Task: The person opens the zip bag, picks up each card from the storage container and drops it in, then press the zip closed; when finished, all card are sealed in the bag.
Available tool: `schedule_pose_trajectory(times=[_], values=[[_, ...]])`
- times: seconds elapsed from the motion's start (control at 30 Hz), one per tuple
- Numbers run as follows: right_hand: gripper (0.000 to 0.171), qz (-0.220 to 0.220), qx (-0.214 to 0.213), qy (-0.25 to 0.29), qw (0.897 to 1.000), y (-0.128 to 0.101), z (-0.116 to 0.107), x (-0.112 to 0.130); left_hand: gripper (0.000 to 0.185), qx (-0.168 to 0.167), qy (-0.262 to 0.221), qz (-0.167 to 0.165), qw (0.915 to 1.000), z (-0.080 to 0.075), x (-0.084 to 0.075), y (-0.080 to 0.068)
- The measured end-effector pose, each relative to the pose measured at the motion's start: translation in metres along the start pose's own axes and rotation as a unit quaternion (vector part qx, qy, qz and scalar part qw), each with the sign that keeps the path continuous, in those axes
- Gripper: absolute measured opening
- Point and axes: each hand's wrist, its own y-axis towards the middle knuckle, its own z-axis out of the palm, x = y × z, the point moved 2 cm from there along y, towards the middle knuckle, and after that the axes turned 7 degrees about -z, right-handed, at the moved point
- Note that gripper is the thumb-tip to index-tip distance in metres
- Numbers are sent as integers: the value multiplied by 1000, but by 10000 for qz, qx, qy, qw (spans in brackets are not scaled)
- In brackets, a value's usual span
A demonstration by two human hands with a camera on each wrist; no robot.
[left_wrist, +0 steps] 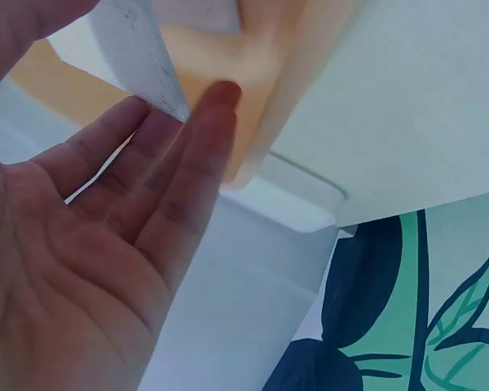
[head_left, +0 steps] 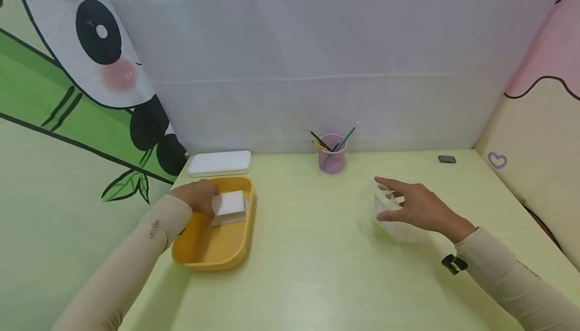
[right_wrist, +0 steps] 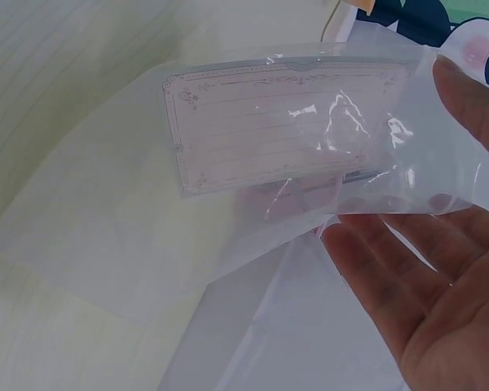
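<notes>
At the yellow tray point(head_left: 226, 255) on the left, my left hand point(head_left: 197, 197) grips the near end of a white stack of cards or paper point(head_left: 230, 202). In the left wrist view the stack point(left_wrist: 130, 57) lies between the thumb and the fingertips, over the tray. My right hand point(head_left: 417, 207) is over the right side of the table and pinches a clear plastic bag point(head_left: 385, 220) between thumb and fingers. The right wrist view shows the bag point(right_wrist: 106, 228) hanging with a pale card point(right_wrist: 269, 122) with an ornate printed border and ruled lines in it.
Behind the tray lies a white flat box point(head_left: 219, 162). A pink cup point(head_left: 332, 162) with several pens and pencils stands at the back middle. A small dark object point(head_left: 447, 159) lies at the back right. Cloth-covered walls point(head_left: 317, 69) close off the back and sides.
</notes>
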Motion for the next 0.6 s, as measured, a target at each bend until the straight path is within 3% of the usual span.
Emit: schedule_pose_trajectory(times=[0.17,0.33,0.6], values=[[91,-12,-19,-23,10000,-1,-2,0,67,-473,-381,391,9974,-21,-6,-11],[92,-39,12,-58,10000,0,-3,-2,69,-883,-307,935,9912,-43,-25,-21],[90,1,23,-26,10000,0,-1,-1,68,-980,-345,1427,9843,-54,-64,-24]])
